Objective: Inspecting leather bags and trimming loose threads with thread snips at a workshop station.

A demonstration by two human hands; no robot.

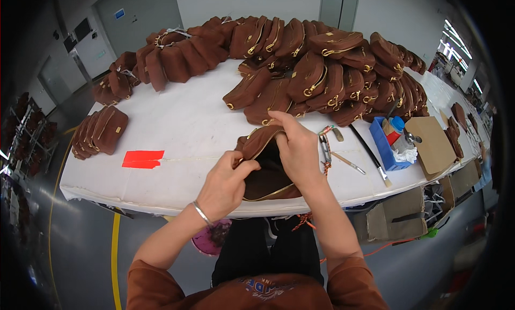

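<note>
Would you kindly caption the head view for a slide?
Left hand and right hand hold open a brown zippered bag at a white table piled with similar brown bags.

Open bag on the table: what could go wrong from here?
1. The open brown bag is near the front edge of the white table; it might slip off if the left hand and right hand both lost hold.
2. The metal bracelet on the left wrist might scuff the bag if that hand reached deeper.
3. The piled brown bags overlap loosely; a bump could perhaps make some slide.
</note>
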